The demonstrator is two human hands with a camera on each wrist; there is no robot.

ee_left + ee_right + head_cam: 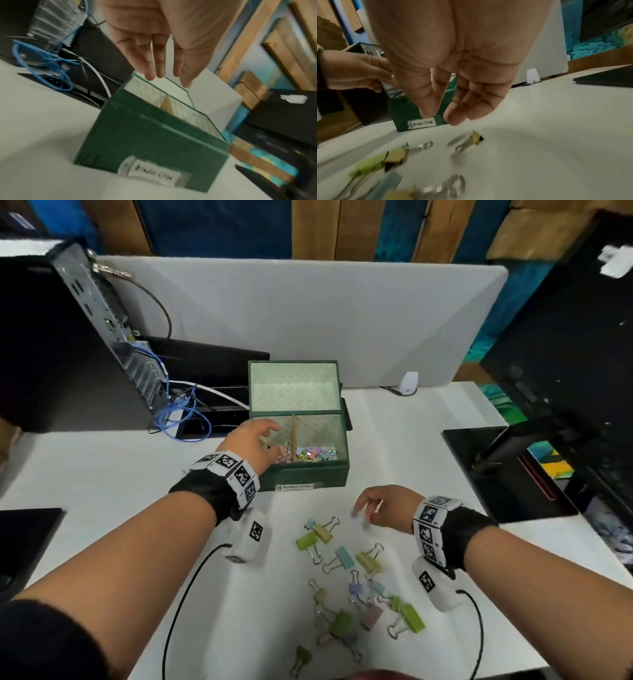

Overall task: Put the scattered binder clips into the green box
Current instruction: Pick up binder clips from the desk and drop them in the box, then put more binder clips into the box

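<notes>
The green box (308,474) stands open at the table's middle, lid up, with several pastel binder clips (313,455) in it and a white label (154,175) on its front. My left hand (270,440) hovers over the box's left side, fingers (149,70) straight and empty. Several scattered binder clips (344,558) lie on the white table in front of the box. My right hand (363,510) hangs just above the table's clips, fingers (453,116) loosely curled and holding nothing. A small gold clip (476,138) lies below those fingertips, blurred.
A computer tower (85,337) with blue cables (174,412) stands at back left. A white divider panel (308,313) runs behind the box. A black monitor base (507,467) sits on the right, a black pad (27,535) at the left edge.
</notes>
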